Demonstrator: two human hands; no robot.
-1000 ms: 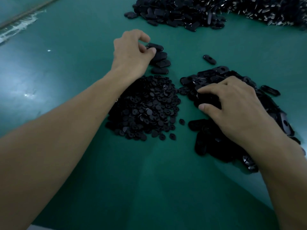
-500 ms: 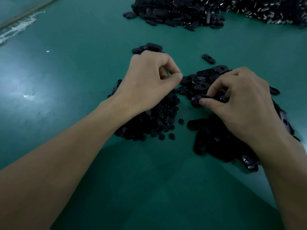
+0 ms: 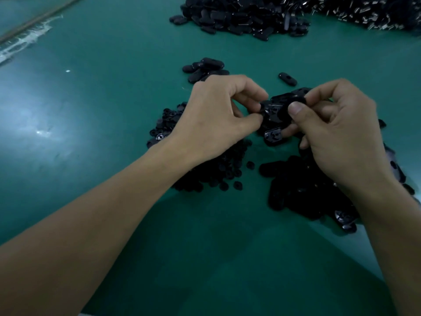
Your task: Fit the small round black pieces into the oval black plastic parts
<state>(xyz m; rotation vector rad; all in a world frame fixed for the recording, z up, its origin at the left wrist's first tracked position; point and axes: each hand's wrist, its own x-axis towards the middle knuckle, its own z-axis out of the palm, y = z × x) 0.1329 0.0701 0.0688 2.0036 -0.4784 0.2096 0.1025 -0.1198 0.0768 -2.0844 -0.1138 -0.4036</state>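
Observation:
My right hand [image 3: 341, 133] pinches an oval black plastic part [image 3: 296, 102] between thumb and forefinger, lifted above the table. My left hand [image 3: 218, 117] has its thumb and forefinger pinched together right beside that part; a small round black piece [image 3: 262, 114] seems held there, mostly hidden by the fingertips. Under my left wrist lies the heap of small round pieces [image 3: 218, 172]. Below my right hand lies the heap of oval parts [image 3: 303, 190].
A short row of oval parts [image 3: 205, 68] lies just beyond my left hand, and a single oval part [image 3: 287, 78] lies alone to its right. A large pile of black parts [image 3: 250, 17] spreads along the far edge of the green table [image 3: 102, 110].
My left hand came back from the row of oval parts to the middle. My right hand lifted an oval part off its heap, and the two hands have met.

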